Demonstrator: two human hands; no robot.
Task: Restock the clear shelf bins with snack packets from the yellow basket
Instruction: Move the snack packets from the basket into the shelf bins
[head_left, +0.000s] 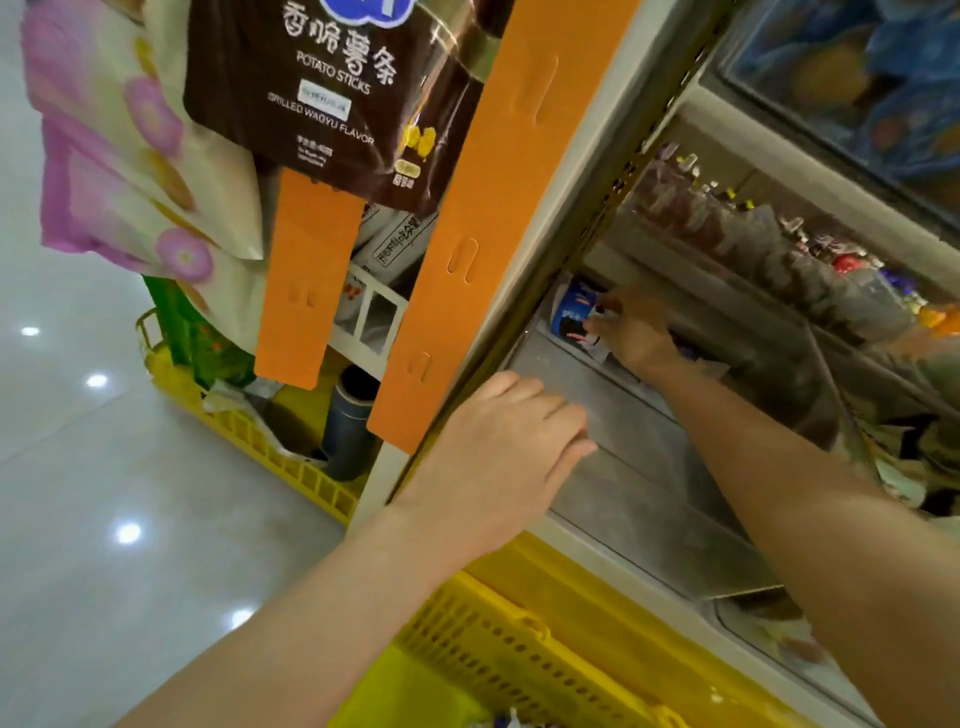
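You're mid-placement: your right grip (631, 332) is pinched on a blue-and-white snack packet (571, 312), tucking it into the far end of the clear bin (649, 467). Your left grip (514, 441) lies relaxed on the bin's near edge, holding nothing. Next, I reckon: let go, then reach down to the yellow basket (498, 639) for another.

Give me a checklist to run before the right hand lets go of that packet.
1. Right hand has a grip on the blue-and-white packet: ok.
2. Packet sits at the far end of the clear bin: ok.
3. Left hand rests on the bin: ok.
4. Room in the bin for more packets: ok.
5. More packets in the yellow basket: cannot tell, its inside is mostly out of view.
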